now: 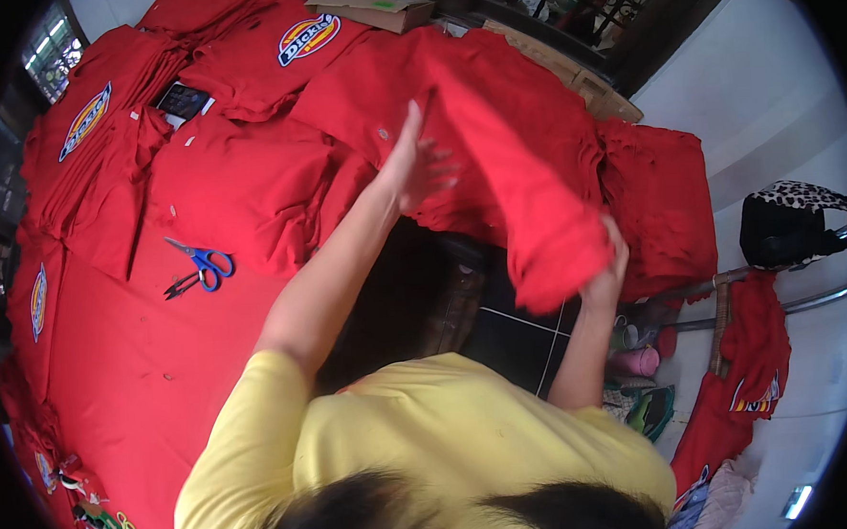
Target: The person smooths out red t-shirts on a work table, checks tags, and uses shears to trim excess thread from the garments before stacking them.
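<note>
A length of red cloth (pixel 524 178), blurred by motion, hangs folded in front of me; it looks like part of a red garment. At its lower right end my right hand (pixel 612 264) grips it, most of the fingers hidden behind the cloth. Up and to the left, my left hand (pixel 417 169) is raised with its fingers apart and nothing in it, just left of the cloth. Beneath and beyond both hands lie stacked red garments (pixel 357 86).
Blue-handled scissors (pixel 213 268) and black thread snips (pixel 183 283) lie on red cloth at left. A phone-like dark object (pixel 183 101) sits among the stacks. A cardboard box (pixel 372 9) stands at the back. On the right, a metal rail (pixel 828 299) runs along the wall.
</note>
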The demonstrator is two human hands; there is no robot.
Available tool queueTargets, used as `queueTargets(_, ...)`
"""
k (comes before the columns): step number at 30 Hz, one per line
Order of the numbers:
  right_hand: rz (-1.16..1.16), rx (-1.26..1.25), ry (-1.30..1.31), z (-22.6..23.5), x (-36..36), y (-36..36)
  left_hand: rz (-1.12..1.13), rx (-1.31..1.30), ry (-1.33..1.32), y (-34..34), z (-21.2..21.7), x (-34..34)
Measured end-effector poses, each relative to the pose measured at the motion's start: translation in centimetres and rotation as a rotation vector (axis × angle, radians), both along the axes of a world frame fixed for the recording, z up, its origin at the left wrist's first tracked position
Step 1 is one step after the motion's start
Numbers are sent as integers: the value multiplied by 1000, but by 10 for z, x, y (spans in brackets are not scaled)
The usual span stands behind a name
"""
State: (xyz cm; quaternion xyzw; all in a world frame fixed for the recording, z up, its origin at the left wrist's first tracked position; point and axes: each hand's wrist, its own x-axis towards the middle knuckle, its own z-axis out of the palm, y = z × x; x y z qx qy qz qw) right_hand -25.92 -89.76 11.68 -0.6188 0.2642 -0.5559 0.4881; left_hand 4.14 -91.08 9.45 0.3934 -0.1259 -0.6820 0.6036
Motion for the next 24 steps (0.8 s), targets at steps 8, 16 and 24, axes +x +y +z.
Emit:
queueTargets(8, 131, 34, -73, 1, -38, 86, 267, -98, -435, -5, 20, -24)
queueTargets(16, 1266, -187, -629, 108, 55, 123, 712, -599, -418, 242, 186, 18)
queueTargets(24, 2049, 74, -768, 129, 242, 205, 1486, -531, -1083, 489, 225, 102)
